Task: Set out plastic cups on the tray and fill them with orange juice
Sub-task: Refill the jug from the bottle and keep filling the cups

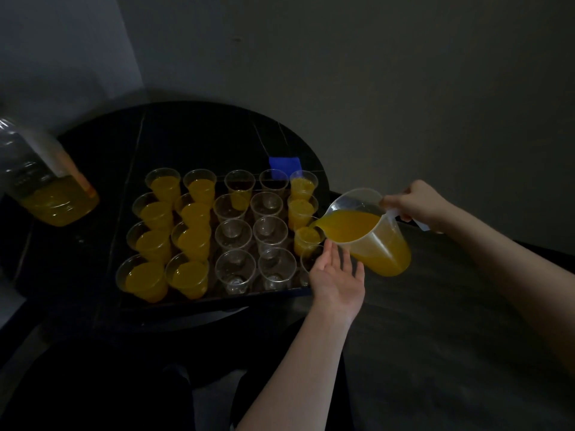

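A dark tray (217,298) on a round black table holds several clear plastic cups in rows. The two left columns are full of orange juice (146,281); the two middle columns (235,270) look mostly empty. In the right column the two far cups are full. My right hand (418,205) grips the handle of a clear jug (370,234), tilted with its spout over the third cup of that column (306,239), which holds juice. My left hand (337,279) is open, fingers straight, beside the near right cup and just under the jug.
A large clear bottle (46,188) with juice in its bottom stands at the table's left edge. A blue patch (284,164) lies behind the tray. The table edge curves close behind the tray; my dark-clothed lap is below.
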